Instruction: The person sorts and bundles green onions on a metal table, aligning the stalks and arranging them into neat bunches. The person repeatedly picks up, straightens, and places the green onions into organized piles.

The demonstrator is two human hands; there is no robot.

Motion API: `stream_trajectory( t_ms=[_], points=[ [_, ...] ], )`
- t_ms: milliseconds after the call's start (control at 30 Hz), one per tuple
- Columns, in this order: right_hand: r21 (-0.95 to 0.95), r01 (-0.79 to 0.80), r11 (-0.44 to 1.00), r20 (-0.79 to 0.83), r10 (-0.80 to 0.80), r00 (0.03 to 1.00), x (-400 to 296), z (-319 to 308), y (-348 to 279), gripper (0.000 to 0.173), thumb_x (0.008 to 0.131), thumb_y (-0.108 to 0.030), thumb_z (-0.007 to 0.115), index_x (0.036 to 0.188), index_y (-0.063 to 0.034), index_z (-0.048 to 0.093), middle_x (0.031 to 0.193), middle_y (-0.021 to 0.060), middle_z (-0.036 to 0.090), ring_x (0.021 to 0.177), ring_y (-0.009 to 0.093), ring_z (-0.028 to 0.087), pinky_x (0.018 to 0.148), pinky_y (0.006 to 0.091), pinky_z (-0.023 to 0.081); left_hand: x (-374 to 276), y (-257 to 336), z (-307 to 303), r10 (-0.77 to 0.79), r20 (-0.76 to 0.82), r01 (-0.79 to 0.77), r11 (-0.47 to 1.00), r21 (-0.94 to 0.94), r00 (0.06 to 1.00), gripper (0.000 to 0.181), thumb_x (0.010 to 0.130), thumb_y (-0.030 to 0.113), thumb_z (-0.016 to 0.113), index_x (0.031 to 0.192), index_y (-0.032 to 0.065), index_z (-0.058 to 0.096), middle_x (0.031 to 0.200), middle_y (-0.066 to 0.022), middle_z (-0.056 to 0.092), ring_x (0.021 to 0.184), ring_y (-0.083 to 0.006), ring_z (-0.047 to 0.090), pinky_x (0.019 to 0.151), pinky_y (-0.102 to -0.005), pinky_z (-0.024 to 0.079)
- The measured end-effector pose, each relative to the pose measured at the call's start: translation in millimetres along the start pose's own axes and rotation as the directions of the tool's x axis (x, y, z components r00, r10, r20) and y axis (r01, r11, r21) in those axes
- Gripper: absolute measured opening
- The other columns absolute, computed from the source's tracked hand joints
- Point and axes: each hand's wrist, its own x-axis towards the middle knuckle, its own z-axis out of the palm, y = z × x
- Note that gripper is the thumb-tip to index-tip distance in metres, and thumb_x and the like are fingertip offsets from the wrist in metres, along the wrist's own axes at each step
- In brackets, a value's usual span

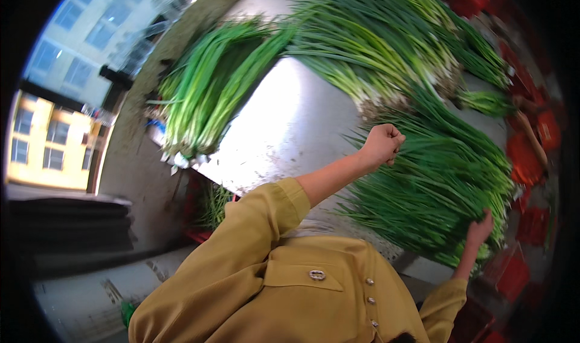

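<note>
A large loose pile of green onions (426, 184) lies in front of me on the metal tabletop (272, 130), leaves to the left and pale ends to the right. My left hand (384, 145) is above the upper left part of this pile, fingers curled closed. No object shows clearly in it. At the pile's right side, near the pale ends, my right hand (481, 228) touches the stalks. Its fingertips are partly hidden among the leaves, so its grip cannot be made out.
Bundled green onions (195, 125) lie at the table's left edge. A bigger heap (362, 44) with rooty ends covers the far side. Red crates (534, 225) stand along the right. Another person's arm (532, 134) shows there. Greens (213, 207) sit below the table's left edge.
</note>
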Motion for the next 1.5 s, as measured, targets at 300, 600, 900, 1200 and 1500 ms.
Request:
stream_trajectory(
  t_ms=[300,600,900,1200,1500],
  points=[
    [-0.022,-0.326,0.945,0.018,0.326,0.945,-33,-76,-54,0.058,0.091,0.002,0.058,0.146,-0.0121,0.045,0.142,0.0164,0.054,0.113,0.028,0.062,0.092,0.0381,0.049,-69,10,-311,0.569,-0.459,0.147,0.508,0.849,0.682,0.017,0.083,0.016,0.069,0.089,0.0009,0.069,0.095,-0.0189,0.068,0.089,-0.0363,0.065,0.080,-0.0434,0.051],
    [0.381,-0.069,0.922,-0.019,0.083,0.996,-79,-101,-180,0.042,0.097,0.005,0.053,0.137,-0.0070,0.056,0.138,0.0096,0.058,0.119,0.021,0.060,0.091,0.0331,0.049,-148,30,-479,0.466,-0.570,0.661,-0.043,0.749,0.676,0.036,0.083,0.008,0.059,0.117,-0.0015,0.051,0.118,-0.0234,0.056,0.116,-0.0397,0.054,0.096,-0.0497,0.047],
    [0.768,-0.187,0.613,0.330,-0.128,0.935,-135,-45,-438,0.025,0.091,0.006,0.060,0.115,0.0002,0.064,0.125,0.0117,0.065,0.104,0.016,0.064,0.086,0.0270,0.051,-157,118,-467,-0.150,-0.424,0.393,0.719,0.574,0.893,0.036,0.074,0.025,0.073,0.095,-0.0028,0.067,0.086,-0.0176,0.069,0.079,-0.0279,0.071,0.075,-0.0404,0.057],
    [-0.061,-0.996,-0.069,0.921,-0.389,-0.029,-238,84,-581,0.046,0.096,-0.029,0.063,0.128,0.0030,0.055,0.110,0.0179,0.067,0.094,0.028,0.069,0.079,0.0423,0.059,-209,34,-349,-0.409,0.308,0.263,0.869,0.420,0.859,0.040,0.093,0.038,0.067,0.091,-0.0020,0.067,0.070,-0.0034,0.062,0.060,-0.0110,0.060,0.054,-0.0257,0.051],
    [0.318,-0.907,0.278,0.940,-0.216,0.263,-253,40,-559,0.037,0.073,-0.001,0.077,0.106,0.0010,0.058,0.085,0.0144,0.068,0.065,0.022,0.068,0.060,0.0357,0.058,-167,52,-425,-0.171,0.084,0.108,0.862,0.495,0.982,0.025,0.095,0.023,0.066,0.093,-0.0010,0.069,0.072,-0.0039,0.065,0.064,-0.0105,0.060,0.058,-0.0265,0.051]
  ],
)
